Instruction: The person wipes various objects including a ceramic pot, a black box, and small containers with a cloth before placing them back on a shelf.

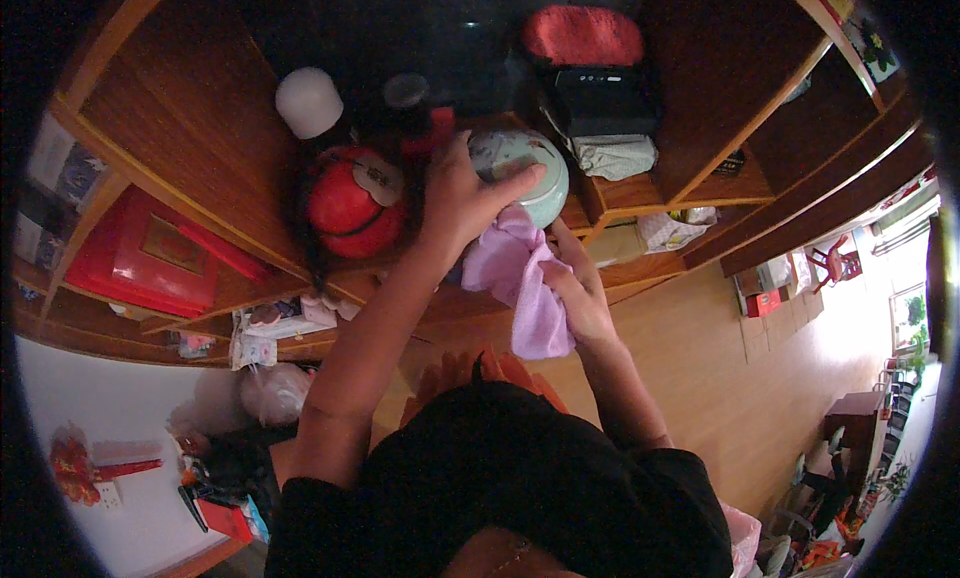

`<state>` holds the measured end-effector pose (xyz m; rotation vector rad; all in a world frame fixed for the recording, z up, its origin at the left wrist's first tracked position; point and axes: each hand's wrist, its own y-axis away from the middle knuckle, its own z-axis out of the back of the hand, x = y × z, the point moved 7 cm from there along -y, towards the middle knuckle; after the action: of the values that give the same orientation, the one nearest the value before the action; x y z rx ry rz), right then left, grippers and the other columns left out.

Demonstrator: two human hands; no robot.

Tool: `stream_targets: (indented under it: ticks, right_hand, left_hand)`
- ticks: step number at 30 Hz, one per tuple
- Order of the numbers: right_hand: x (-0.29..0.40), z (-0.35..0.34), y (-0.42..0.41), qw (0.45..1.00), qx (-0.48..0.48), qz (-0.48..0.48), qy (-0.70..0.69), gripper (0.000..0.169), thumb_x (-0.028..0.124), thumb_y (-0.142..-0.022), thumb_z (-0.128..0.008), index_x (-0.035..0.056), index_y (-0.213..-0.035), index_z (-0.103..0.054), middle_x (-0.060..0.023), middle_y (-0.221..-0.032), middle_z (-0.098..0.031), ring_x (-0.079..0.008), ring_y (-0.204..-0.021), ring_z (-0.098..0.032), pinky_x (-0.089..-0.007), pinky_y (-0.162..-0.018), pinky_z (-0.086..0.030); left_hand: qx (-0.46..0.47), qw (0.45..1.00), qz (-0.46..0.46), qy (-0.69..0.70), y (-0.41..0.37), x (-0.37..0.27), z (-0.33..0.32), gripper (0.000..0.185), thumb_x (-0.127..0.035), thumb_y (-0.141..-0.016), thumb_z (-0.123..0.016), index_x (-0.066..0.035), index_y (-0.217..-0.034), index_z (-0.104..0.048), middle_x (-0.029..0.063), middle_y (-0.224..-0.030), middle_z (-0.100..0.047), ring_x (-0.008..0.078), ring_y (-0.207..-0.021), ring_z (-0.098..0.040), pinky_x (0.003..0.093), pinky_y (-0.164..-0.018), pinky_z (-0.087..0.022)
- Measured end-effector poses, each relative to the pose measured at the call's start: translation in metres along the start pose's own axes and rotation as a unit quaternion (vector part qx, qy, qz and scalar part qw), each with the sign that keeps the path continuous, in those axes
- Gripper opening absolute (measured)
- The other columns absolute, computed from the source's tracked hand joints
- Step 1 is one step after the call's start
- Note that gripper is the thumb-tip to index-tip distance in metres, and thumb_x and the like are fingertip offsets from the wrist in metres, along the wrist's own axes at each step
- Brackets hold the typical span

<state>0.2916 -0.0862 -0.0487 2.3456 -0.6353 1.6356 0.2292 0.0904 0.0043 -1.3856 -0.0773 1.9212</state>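
Observation:
My left hand [463, 195] grips a pale green ceramic jar [551, 165] with painted decoration, its thumb lying across the rounded top. A lilac cloth [534, 300] is bunched in my right hand [583, 296] and hangs down below the fingers. The cloth's upper end touches the jar's near side. Part of my right hand reaches up against the jar's lower edge, and some of those fingers are hidden. Both hands are in front of a wooden shelf unit [709, 158].
Left of my hands sits a round red object [356, 203] with a tag. Behind it stands a white-topped container [309, 101]. At right, a black box [606, 101] carries a red item [583, 35], with a folded cloth [615, 156] below. A red box [161, 255] occupies a left compartment.

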Motion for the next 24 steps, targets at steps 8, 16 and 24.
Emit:
stream_targets:
  ticks: [8,16,24]
  right_hand:
    - [-0.004,0.017,0.001,0.999,-0.024,0.001,0.023,0.078,0.016,-0.091,-0.058,-0.0012,-0.155,-0.018,-0.0128,-0.127,-0.057,-0.0148,-0.105,-0.055,-0.0275,-0.09,-0.045]
    - [0.015,0.018,0.012,0.996,-0.036,0.024,0.072,0.076,0.014,-0.091,-0.056,0.0017,-0.156,-0.019,-0.0139,-0.13,-0.055,-0.0175,-0.108,-0.056,-0.0292,-0.094,-0.044]
    - [0.014,0.014,0.032,0.996,0.017,0.008,0.082,0.056,0.007,-0.089,-0.052,0.0006,-0.144,-0.042,-0.0097,-0.133,-0.055,-0.0181,-0.122,-0.053,-0.0304,-0.102,-0.041]
  left_hand:
    - [0.044,0.999,-0.016,-0.012,0.019,-0.004,-0.006,0.108,-0.043,-0.065,-0.089,0.007,-0.144,-0.034,0.0269,-0.133,-0.053,0.0373,-0.122,-0.054,0.0427,-0.105,-0.042]
    - [0.043,0.992,-0.093,-0.078,0.023,-0.03,0.009,0.108,-0.042,-0.066,-0.088,0.002,-0.148,-0.033,0.0343,-0.145,-0.038,0.0436,-0.134,-0.042,0.0453,-0.113,-0.033]
    - [-0.034,0.96,-0.163,-0.227,-0.055,-0.065,0.115,0.055,-0.031,-0.078,-0.079,-0.002,-0.12,-0.059,0.0193,-0.113,-0.063,0.0377,-0.109,-0.06,0.0463,-0.094,-0.049]
